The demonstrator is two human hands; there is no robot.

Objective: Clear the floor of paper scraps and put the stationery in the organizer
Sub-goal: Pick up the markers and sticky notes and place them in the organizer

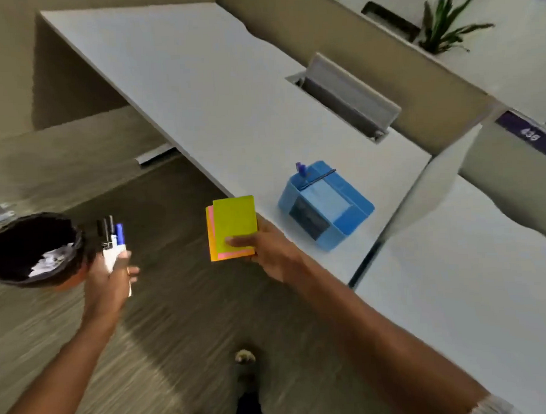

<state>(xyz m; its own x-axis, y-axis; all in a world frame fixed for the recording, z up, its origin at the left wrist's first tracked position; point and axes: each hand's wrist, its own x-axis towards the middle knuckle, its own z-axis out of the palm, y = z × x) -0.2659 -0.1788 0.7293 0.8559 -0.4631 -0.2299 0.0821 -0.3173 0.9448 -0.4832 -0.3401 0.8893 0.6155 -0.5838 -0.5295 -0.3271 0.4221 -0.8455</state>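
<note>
1. The only writing in view is on a dark purple sign [531, 134] at the right edge; it carries pale characters too blurred to read.
2. No brand or label can be made out on the blue organizer [326, 204], which stands on the white bench [198, 94] near its front edge. A blue pen-like item [301, 169] sticks up from its far corner; the rest of its contents cannot be made out.
3. The right hand [267, 247] is closed on a stack of sticky notes [232, 229], thumb on the top sheet. The sheets are lime green, pink and orange, fanned a little, held over the floor just beside the bench edge and near the organizer.
4. The left hand [109, 276] is wrapped around a bunch of markers [112, 242], two with black caps and one with a blue cap; their lower ends are hidden in the fist.
5. A black bin [32, 248] with crumpled white paper scraps [50, 258] inside sits at the left, just beside the left hand and partly behind it.
6. The striped carpet floor [176, 320] is smeared by motion blur.
7. A potted plant [445, 24] stands beyond the partition, its pot cut off.
</note>
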